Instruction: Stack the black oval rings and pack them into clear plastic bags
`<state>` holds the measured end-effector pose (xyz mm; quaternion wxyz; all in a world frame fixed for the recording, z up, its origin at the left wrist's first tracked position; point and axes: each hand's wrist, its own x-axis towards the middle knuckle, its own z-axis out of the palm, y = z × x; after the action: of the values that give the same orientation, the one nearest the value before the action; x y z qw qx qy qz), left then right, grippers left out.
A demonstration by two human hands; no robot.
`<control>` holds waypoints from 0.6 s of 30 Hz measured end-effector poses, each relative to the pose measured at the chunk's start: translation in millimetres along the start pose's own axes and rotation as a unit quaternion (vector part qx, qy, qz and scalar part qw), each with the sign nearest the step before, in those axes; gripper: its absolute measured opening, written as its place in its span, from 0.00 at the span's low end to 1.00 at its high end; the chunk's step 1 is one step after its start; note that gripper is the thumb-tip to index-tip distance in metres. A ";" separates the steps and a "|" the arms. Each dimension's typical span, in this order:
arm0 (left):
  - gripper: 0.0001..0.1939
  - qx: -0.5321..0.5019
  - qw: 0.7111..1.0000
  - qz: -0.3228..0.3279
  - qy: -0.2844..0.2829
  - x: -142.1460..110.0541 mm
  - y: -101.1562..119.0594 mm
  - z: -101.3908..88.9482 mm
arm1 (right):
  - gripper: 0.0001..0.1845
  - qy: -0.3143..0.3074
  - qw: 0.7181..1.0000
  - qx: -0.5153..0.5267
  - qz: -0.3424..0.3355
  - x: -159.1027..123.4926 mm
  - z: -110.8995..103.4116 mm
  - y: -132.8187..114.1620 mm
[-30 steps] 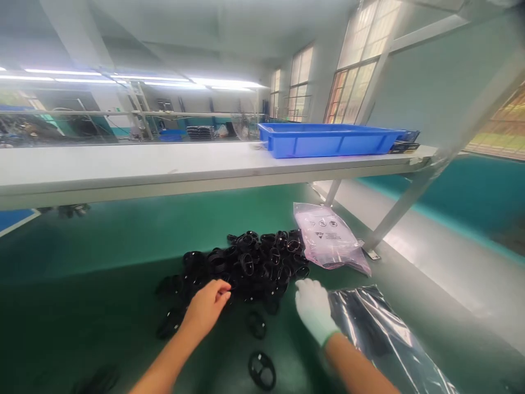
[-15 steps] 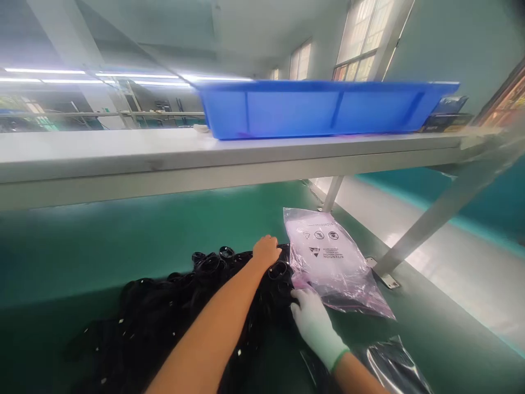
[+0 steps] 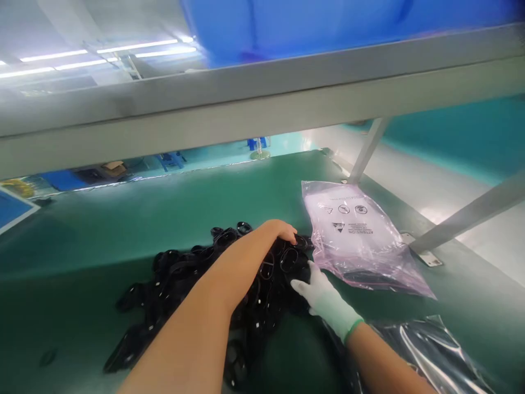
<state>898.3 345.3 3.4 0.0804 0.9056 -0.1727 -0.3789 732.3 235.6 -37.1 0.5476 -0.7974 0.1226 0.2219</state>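
Note:
A heap of glossy black parts with rounded, ring-like ends (image 3: 192,271) lies on the green table, partly hidden behind my left forearm. My left hand (image 3: 288,233) is bare and reaches over to the far right edge of the heap, its fingers curled down on a black piece (image 3: 302,241) there. My right hand (image 3: 324,293), in a white glove with a green cuff, rests against the near right side of the heap. Its thumb stands apart from the fingers, with black parts between them. Just beyond both hands lies a pink clear plastic bag (image 3: 356,241) with printed warning marks.
Clear plastic film (image 3: 435,350) lies by my right forearm. A grey shelf beam (image 3: 246,117) crosses above the table, with a blue bin (image 3: 328,27) on it. Slanted metal legs (image 3: 471,213) stand at the right. A white-edged blue object (image 3: 14,210) sits far left.
My view has tilted down, so the shelf and bin sit higher in the picture. My left hand has shifted right along the heap's edge; the right hand remains by the heap, its thumb more spread.

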 end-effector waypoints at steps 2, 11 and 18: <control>0.21 -0.005 1.000 0.002 -0.021 -12.3 -1.0 7.3 | 0.49 0.000 0.997 -0.008 0.073 -15.0 10.2 -1.4; 0.19 0.002 0.997 0.044 -0.065 -48.5 14.4 59.7 | 0.46 -0.017 0.988 0.075 0.132 -89.8 58.5 9.7; 0.13 0.027 0.995 0.063 -0.067 -96.5 21.6 107.8 | 0.45 -0.039 0.974 0.165 0.152 -151.1 106.8 21.8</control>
<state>752.9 359.7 -2.5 0.0683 0.8675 -0.2444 -0.4278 567.6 319.4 -13.5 0.6360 -0.6587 0.2557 0.3102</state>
